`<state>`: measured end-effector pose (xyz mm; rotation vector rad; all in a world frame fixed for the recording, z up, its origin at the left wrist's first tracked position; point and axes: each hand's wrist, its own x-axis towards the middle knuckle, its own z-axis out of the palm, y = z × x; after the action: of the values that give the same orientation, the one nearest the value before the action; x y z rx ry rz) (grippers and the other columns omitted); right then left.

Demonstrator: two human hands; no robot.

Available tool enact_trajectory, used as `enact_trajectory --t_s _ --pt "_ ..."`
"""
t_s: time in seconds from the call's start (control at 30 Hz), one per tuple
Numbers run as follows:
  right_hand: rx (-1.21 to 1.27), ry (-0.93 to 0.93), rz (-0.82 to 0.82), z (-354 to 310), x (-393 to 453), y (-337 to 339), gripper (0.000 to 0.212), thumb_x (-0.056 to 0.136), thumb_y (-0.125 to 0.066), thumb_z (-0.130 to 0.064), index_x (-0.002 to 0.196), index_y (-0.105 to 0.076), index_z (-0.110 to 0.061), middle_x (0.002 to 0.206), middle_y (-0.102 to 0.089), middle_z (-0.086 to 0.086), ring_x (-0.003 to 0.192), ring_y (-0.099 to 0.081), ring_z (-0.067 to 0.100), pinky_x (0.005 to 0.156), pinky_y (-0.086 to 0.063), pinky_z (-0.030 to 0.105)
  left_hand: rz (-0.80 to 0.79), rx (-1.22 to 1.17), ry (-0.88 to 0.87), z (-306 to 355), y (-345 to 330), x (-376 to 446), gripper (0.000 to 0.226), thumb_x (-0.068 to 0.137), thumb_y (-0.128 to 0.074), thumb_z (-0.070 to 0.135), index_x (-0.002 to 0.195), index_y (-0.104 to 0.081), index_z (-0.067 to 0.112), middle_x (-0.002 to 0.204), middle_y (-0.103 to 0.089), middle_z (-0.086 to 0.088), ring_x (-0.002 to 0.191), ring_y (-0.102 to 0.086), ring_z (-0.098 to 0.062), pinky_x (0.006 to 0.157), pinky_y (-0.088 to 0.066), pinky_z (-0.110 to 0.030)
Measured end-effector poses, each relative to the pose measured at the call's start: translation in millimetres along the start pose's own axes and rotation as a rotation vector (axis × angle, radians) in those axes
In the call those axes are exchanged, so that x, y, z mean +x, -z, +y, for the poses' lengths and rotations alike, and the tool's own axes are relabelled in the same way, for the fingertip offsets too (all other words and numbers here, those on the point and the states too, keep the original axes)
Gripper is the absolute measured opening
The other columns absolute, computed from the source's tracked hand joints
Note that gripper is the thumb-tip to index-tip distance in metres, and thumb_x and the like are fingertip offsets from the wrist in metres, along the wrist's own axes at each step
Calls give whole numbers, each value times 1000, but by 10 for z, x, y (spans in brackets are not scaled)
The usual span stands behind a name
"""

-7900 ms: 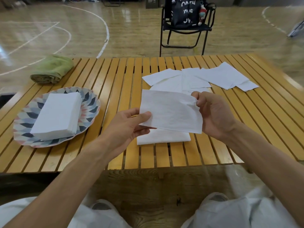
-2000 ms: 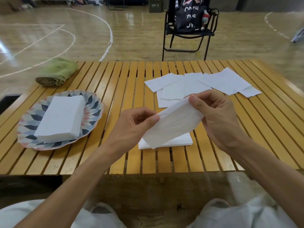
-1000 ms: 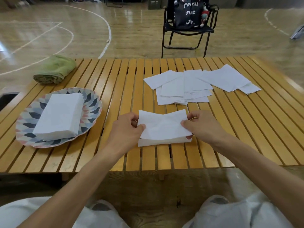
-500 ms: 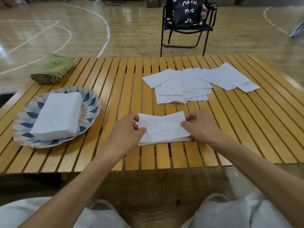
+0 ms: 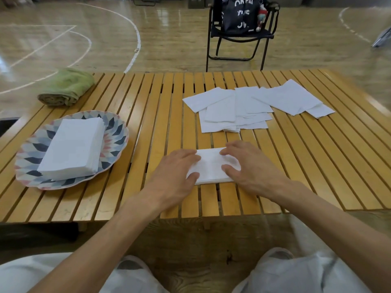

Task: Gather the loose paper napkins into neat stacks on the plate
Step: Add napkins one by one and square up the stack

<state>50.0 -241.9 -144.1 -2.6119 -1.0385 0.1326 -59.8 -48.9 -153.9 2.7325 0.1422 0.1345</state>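
Plate (image 5: 118, 132) left – small stack (image 5: 210, 168) centre, loose napkins (image 5: 254, 104) behind it.

Two hands on show, left hand (image 5: 176, 173) and right hand (image 5: 248, 166). Two neat white paper napkin stacks: one under both palms (image 5: 210, 167), one left of them (image 5: 73, 148) on the single patterned round plate (image 5: 115, 135). One rolled green towel (image 5: 64, 87). Loose white napkins (image 5: 254, 104) beyond the fingers overlap, count unclear.

Indoor sports hall: glossy wood floor (image 5: 169, 39), painted court lines (image 5: 135, 30), folding chair (image 5: 239, 37).
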Motion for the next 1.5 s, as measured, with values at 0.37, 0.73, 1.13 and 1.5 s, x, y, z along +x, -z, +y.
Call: enact_trajectory --t_s 0.37,0.73,1.13,1.5 --pt "116 -88 -122 29 72 35 39 99 -57 -41 136 -54 -29 147 -47 -10 134 -40 12 104 -30 26 -88 55 1 -24 -81 10 54 100 -51 36 150 -34 27 157 -31 9 147 -19 -12 119 -13 -33" --pt "-119 -116 -129 -4 1065 -22 55 101 -48 -41 152 -41 -21 166 -20 6 152 -17 25 117 -26 46 -88 73 -7 -51 -45 -18 54 100 -50 36 150 -33 26 157 -31 9 147 -19 -13 120 -14 -33" --pt "-244 -146 -92 75 1263 -125 53 100 -46 -43 141 -50 -10 154 -42 6 138 -37 29 109 -31 49 -82 74 8 -94 -35 -11 54 100 -50 36 151 -32 27 158 -30 10 148 -17 -12 119 -9 -32" --pt "-226 126 166 287 659 381 38 101 -53 -27 134 -62 -10 143 -58 5 134 -46 24 109 -34 45 -101 82 29 -165 73 -18 55 97 -56 34 148 -37 26 155 -36 10 144 -27 -11 118 -17 -31"
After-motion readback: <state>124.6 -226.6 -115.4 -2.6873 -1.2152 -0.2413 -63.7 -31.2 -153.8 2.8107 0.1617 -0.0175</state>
